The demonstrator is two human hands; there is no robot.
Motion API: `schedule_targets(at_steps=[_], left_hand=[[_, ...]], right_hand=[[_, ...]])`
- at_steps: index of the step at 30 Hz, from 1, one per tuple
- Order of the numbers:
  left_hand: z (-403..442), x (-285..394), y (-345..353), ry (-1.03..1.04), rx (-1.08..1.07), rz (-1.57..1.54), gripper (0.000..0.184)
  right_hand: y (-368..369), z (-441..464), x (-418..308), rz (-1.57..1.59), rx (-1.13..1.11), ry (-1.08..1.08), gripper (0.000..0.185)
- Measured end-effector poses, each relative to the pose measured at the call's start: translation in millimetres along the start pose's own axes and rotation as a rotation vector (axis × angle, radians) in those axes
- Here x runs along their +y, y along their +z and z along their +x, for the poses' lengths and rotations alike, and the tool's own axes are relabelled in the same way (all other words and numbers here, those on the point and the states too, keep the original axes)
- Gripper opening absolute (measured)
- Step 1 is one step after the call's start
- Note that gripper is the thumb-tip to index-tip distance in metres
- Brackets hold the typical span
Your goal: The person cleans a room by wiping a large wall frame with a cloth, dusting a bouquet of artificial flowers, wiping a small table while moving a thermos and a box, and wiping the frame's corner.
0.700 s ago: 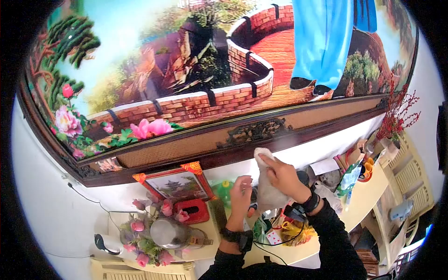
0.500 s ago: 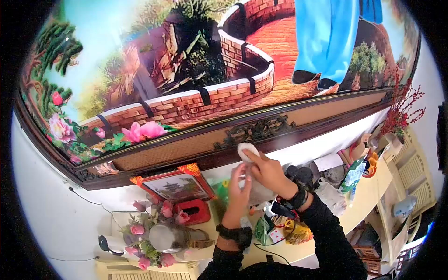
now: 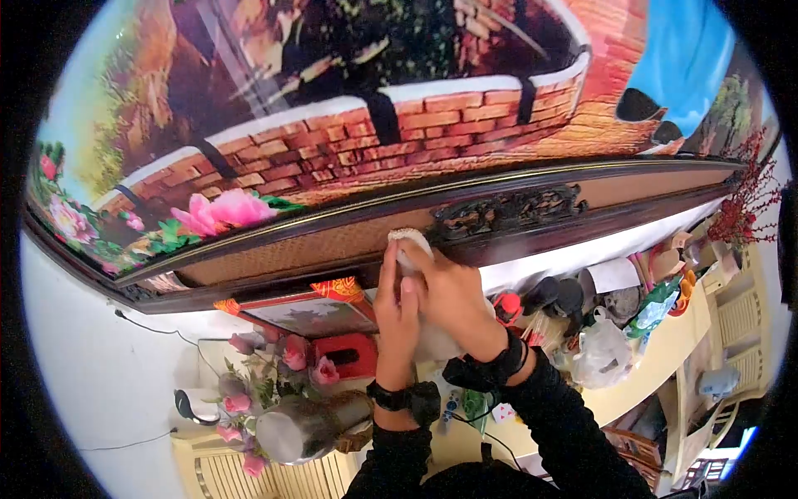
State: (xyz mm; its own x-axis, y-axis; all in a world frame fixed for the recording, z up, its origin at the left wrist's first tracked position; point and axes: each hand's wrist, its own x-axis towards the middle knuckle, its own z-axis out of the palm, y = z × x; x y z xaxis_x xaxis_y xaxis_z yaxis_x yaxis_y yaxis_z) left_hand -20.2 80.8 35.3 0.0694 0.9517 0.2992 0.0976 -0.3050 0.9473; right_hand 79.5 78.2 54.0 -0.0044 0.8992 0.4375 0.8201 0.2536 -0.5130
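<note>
A folded white cloth (image 3: 413, 243) rests against the lower part of a big picture's dark wooden frame (image 3: 490, 243), at the woven tan panel left of the carved ornament (image 3: 511, 210). My right hand (image 3: 459, 303) is closed on the cloth, its fingers pointing up and left. Beside it, my left hand (image 3: 397, 320) has its fingertips at the cloth's left edge, with the index finger stretched upward and the thumb near my right hand. The palms and part of the cloth are hidden. Both wrists wear black bands.
Under the big picture stand a smaller red-cornered framed picture (image 3: 312, 318), a red tissue box (image 3: 345, 358), pink flowers (image 3: 295, 353) and a metal pitcher (image 3: 291, 432). To the right, a cream table (image 3: 665, 353) bears a white plastic bag (image 3: 603, 353) and dark bottles. Chairs stand beyond.
Both hands and the cloth have moved left along the frame, from the carved ornament to the woven panel. My left hand has come up to the cloth. The view has shifted closer.
</note>
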Motion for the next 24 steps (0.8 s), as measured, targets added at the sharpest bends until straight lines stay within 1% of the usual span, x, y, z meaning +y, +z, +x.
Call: schedule_targets(at_steps=[1,2,3,5,6,7,8,12,15,18,21,24], left_hand=[[-3,6,-1,-0.055,-0.006,-0.003,0.043],[-6,11,-2,-0.066,-0.011,0.012,0.042],[-10,15,-3,-0.073,-0.018,0.028,0.043],[-11,5,-6,0.004,-0.05,0.078,0.041],[-11,0,-8,0.044,-0.064,0.103,0.04],[-9,-5,-8,0.131,-0.073,0.12,0.04],[-8,-4,-8,0.104,-0.074,0.114,0.04],[1,5,-5,-0.032,-0.062,0.063,0.04],[9,8,-4,0.072,-0.041,0.239,0.042],[7,9,-6,-0.143,-0.101,0.237,0.046],[8,1,-3,0.039,-0.02,0.236,0.049],[3,-6,1,0.206,0.104,0.227,0.05]], right_hand=[[-2,-2,-1,0.059,-0.045,0.023,0.043],[-3,-5,-1,0.118,-0.087,0.047,0.043],[-4,-10,0,0.157,-0.059,0.044,0.044],[-5,-21,2,0.233,0.002,0.032,0.046],[-5,-20,0,0.222,0.044,0.025,0.046],[-5,-20,-2,0.211,0.084,0.024,0.046],[-7,-20,-5,0.199,0.125,0.023,0.047],[-10,-6,-10,0.188,0.067,0.119,0.05],[-2,-4,-8,0.098,0.044,0.14,0.053],[-4,-4,-6,0.08,0.052,0.137,0.052],[-5,-6,-1,0.076,0.05,0.083,0.053],[-6,-12,-5,0.135,0.063,0.104,0.052]])
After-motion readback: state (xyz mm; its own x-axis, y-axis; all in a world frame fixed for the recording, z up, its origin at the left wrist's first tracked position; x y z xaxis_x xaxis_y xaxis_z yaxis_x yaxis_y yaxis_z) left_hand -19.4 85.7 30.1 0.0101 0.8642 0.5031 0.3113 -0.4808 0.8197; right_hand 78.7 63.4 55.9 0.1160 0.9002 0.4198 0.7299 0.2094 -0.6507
